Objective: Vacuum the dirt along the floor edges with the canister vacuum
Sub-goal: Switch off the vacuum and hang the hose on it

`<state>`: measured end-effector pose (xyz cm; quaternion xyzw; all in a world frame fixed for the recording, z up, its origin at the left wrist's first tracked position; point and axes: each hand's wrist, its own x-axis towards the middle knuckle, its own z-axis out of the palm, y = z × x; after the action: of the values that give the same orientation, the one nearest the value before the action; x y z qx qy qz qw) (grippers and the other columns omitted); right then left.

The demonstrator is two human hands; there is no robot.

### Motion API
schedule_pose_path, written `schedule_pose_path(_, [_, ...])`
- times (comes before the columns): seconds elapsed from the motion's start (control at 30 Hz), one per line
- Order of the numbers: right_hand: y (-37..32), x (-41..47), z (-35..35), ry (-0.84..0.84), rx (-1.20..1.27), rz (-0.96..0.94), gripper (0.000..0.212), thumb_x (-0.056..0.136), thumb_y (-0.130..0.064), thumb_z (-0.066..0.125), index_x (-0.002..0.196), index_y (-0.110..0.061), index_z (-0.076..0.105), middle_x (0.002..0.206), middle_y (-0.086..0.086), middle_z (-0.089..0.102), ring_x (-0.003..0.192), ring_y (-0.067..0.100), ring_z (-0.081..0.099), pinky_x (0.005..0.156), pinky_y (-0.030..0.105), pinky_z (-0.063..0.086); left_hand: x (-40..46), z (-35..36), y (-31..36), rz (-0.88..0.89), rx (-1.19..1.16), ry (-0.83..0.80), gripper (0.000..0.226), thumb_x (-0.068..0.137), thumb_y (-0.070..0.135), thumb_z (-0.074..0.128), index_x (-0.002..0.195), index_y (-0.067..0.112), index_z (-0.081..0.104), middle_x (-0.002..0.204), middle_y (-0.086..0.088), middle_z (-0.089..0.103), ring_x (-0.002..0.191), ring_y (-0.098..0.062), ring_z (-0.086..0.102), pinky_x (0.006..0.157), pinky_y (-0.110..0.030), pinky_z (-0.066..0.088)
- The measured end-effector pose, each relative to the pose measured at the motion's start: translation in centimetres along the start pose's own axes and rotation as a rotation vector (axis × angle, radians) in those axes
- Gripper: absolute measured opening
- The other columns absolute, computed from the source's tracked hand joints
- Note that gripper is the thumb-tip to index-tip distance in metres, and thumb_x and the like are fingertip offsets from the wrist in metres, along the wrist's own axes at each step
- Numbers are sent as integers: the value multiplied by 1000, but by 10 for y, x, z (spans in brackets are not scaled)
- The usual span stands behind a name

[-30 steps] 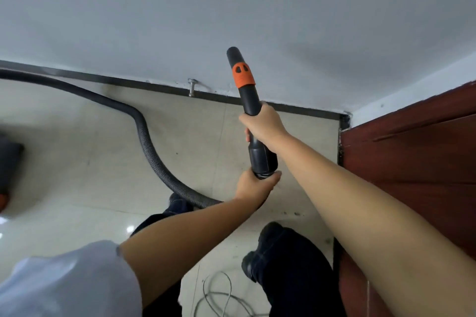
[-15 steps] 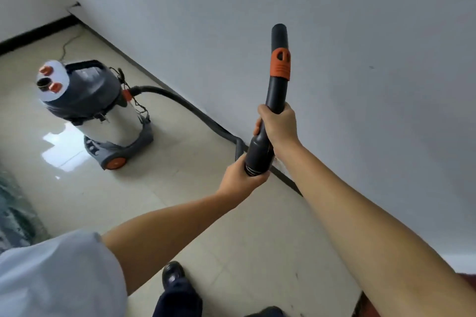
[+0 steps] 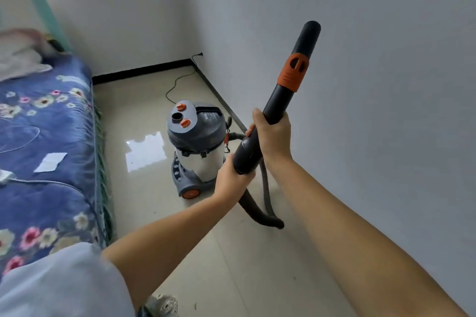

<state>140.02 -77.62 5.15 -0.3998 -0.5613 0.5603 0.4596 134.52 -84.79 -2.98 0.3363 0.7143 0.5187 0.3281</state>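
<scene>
Both grips around wand

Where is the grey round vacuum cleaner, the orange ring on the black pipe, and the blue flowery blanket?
grey round vacuum cleaner (image 3: pixel 197 134), head view, on its dark lid.
orange ring (image 3: pixel 293 72), head view, on its middle.
blue flowery blanket (image 3: pixel 46 136), head view, on its top.

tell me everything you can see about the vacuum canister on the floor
The vacuum canister stands upright on the glossy tile floor, between the bed and the wall. It has a grey domed plastic lid with a round port and two orange knobs, a black carry handle, a shiny metal drum, and a grey base with an orange wheel. A dark hose joins its right side.
</scene>
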Motion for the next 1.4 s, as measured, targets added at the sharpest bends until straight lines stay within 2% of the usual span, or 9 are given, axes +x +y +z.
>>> schedule_pose_path(0.2, [-10, 49, 77, -253, -162, -94, 35, 88, -20, 65, 117, -13, 46, 84, 0, 61, 81, 16, 64, 83, 27, 54, 75, -43, 3, -141, -162, 55, 42, 79, 17, 72, 116, 13, 53, 104, -11, 65, 101, -27, 62, 91, -45, 52])
schedule_pose_path(0.43, [-17, 156, 124, -827, -253, -5, 14, 88, -14, 64, 95, -18, 53, 72, -1, 63, 66, 9, 64, 77, 23, 54, 170, -59, 3, -247, -348, -255, 29, 85, 12, 67, 111, 11, 55, 101, -2, 63, 97, -16, 59, 79, -23, 48])
schedule_pose_path(0.57, [-12, 227, 152, -912, -321, -38, 15, 88, -16, 64, 97, -19, 52, 80, 6, 61, 75, 17, 63, 88, 36, 52, 231, -60, 7, -284, -381, -409, 33, 81, 23, 70, 110, 14, 57, 105, -3, 65, 112, -21, 58, 100, -34, 45])
schedule_pose_path(0.73, [-11, 301, 179, -1028, -142, 249, 13, 92, -15, 58, 103, -16, 52, 79, 5, 58, 71, 15, 61, 72, 29, 55, 285, -72, 32, -371, -434, -541, 19, 88, 29, 59, 95, 12, 55, 78, 0, 64, 75, -11, 64, 79, -28, 48])
schedule_pose_path(0.9, [15, 344, 211, -911, -91, 337, 9, 91, -16, 58, 97, -12, 52, 62, 1, 57, 55, 14, 57, 62, 28, 52, 332, -99, 31, -381, -541, -648, 21, 87, 33, 51, 89, 12, 55, 68, -1, 60, 68, -15, 60, 76, -28, 52])
schedule_pose_path(1.1, [68, 377, 267, -418, -646, 4, 22, 89, -25, 60, 100, -17, 42, 76, -1, 53, 62, 13, 56, 52, 21, 41, 395, -102, 7, -345, -217, -348, 13, 88, 22, 62, 86, 11, 55, 72, -3, 59, 63, -13, 58, 64, -22, 50])
schedule_pose_path(1.17, [79, 393, 280, -519, -662, 53, 28, 89, -25, 61, 105, -18, 39, 81, 0, 51, 65, 12, 55, 53, 21, 41, 416, -111, -8, -350, -232, -353, 10, 88, 18, 62, 85, 12, 55, 72, -3, 59, 65, -13, 58, 65, -22, 50])
schedule_pose_path(1.3, [98, 434, 295, -927, -247, 525, 30, 90, -15, 59, 117, -15, 47, 76, 5, 57, 67, 16, 58, 70, 30, 53, 457, -154, -34, -401, -274, -733, 13, 86, 19, 58, 76, 11, 57, 72, -3, 60, 72, -15, 58, 76, -29, 49])
schedule_pose_path(1.4, [131, 450, 311, -818, 24, 695, 9, 92, -11, 54, 101, -11, 56, 59, 0, 53, 53, 13, 53, 61, 26, 51, 485, -174, -52, -463, -278, -880, 11, 82, 17, 59, 74, 10, 56, 71, -3, 60, 68, -14, 58, 73, -25, 49])
